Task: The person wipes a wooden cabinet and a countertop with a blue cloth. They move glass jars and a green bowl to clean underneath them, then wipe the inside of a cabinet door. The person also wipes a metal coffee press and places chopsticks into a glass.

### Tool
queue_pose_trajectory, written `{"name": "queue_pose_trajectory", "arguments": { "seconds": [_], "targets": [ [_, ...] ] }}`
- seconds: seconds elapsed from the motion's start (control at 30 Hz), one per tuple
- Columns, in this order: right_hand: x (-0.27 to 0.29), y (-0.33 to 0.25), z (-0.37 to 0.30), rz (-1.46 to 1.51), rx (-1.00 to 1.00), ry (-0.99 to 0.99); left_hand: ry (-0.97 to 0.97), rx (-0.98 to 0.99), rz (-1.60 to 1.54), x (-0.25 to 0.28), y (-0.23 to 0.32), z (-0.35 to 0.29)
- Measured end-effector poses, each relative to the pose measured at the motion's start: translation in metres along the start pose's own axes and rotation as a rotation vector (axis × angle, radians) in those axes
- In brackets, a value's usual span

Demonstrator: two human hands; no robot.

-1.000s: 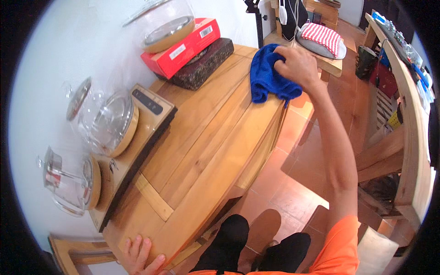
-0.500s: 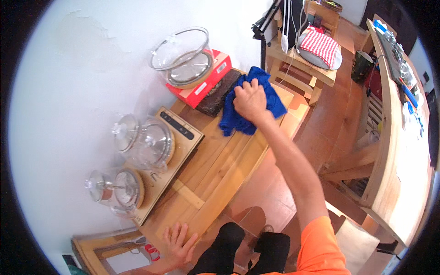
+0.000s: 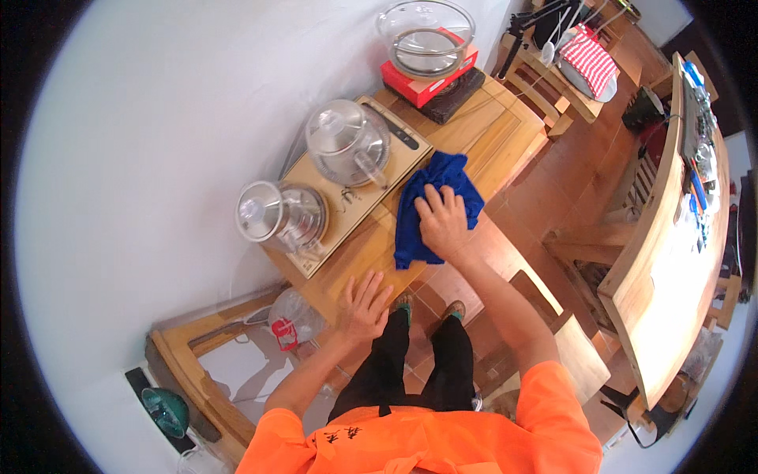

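Observation:
My right hand (image 3: 446, 225) presses down on a crumpled blue cloth (image 3: 410, 237), its fingers bent over the fabric. The cloth lies on a wooden table (image 3: 505, 130), along the front side of a gold-coloured electric hot plate (image 3: 355, 212). My left hand (image 3: 363, 308) rests flat with fingers spread at the table's near edge and holds nothing. Two lidded glass pots stand on the hot plate: a larger glass teapot (image 3: 346, 150) with a handle, and a smaller glass pot (image 3: 278, 213) closer to my left hand.
At the table's far end, a clear glass bowl (image 3: 433, 59) sits on a red box (image 3: 430, 89), which lies on a dark slab (image 3: 454, 101). A long workbench (image 3: 639, 292) with tools runs along the right. A wooden frame (image 3: 178, 347) stands at lower left.
My right hand has drawn the blue cloth back from beside the dark slab to beside the hot plate. My left hand stays at the table edge. The view has shifted.

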State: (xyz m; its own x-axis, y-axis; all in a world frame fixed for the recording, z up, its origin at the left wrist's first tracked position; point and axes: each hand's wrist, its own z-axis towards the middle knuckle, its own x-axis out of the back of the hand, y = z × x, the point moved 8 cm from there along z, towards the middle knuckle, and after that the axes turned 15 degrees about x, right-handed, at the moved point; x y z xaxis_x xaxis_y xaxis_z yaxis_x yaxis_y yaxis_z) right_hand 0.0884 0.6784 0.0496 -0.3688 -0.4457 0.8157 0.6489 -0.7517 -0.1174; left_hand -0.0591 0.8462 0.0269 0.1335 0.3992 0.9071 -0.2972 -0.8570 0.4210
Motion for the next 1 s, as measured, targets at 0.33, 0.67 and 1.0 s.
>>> {"name": "queue_pose_trajectory", "arguments": {
  "seconds": [0.33, 0.67, 1.0],
  "targets": [
    [-0.029, -0.180, 0.018, 0.288, 0.090, -0.060, 0.232, 0.445, -0.362, 0.063, -0.031, -0.095],
    [-0.013, -0.195, -0.017, 0.440, 0.283, -0.165, 0.281, 1.030, -1.065, 0.046, -0.131, -0.128],
    [0.007, 0.015, -0.044, 0.125, -0.386, -0.159, 0.179, 1.115, -1.605, 0.032, -0.190, -0.023]
  ]
}}
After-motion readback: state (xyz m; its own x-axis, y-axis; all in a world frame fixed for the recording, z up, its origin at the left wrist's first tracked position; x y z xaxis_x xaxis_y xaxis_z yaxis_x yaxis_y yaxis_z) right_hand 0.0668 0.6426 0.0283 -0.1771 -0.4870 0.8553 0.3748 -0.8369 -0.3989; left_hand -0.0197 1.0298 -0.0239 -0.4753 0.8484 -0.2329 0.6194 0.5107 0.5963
